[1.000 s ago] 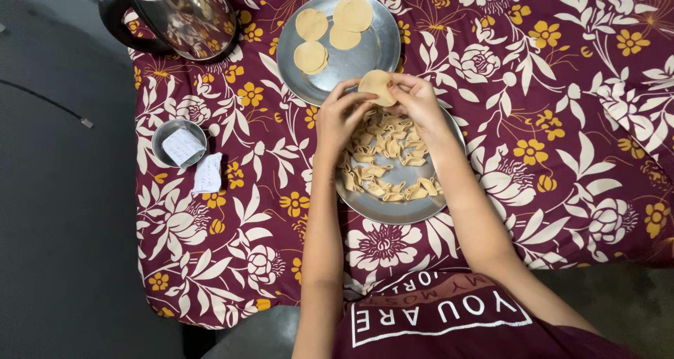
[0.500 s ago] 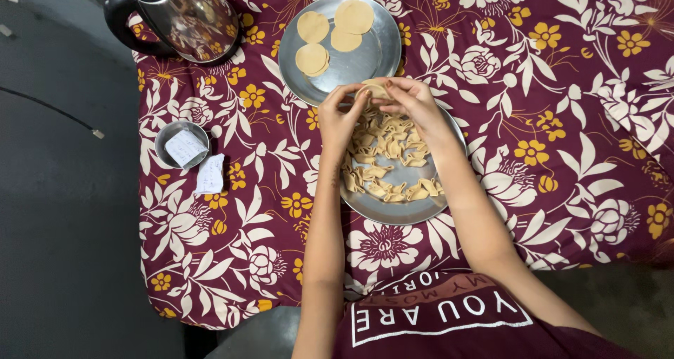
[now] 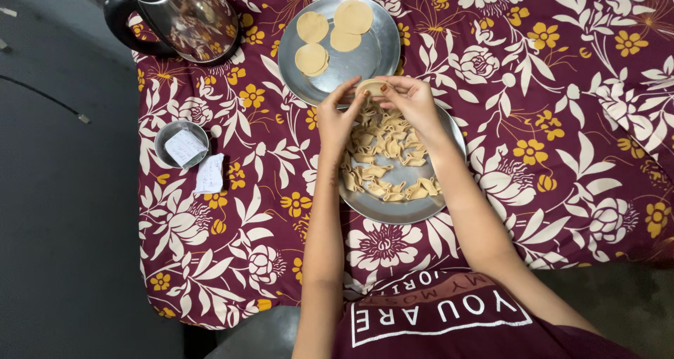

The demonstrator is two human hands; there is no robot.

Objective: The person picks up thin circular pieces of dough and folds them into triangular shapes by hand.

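My left hand point(image 3: 338, 116) and my right hand point(image 3: 413, 100) meet above the far edge of a steel plate point(image 3: 395, 209). Between their fingertips they pinch a small folded dough round point(image 3: 372, 87). The plate below holds several folded dough pieces point(image 3: 387, 159). Beyond it stands a second steel plate point(image 3: 365, 57) with several flat dough rounds point(image 3: 312, 26) near its far side.
A steel kettle with a black handle point(image 3: 184, 15) stands at the far left corner of the maroon floral cloth point(image 3: 562, 120). A small steel bowl point(image 3: 168, 138) with a folded paper in it sits at the left, beside another folded paper point(image 3: 209, 173).
The flat dough round held between my fingertips has been folded together into a narrower shape. Both hands stayed above the near plate's far edge.
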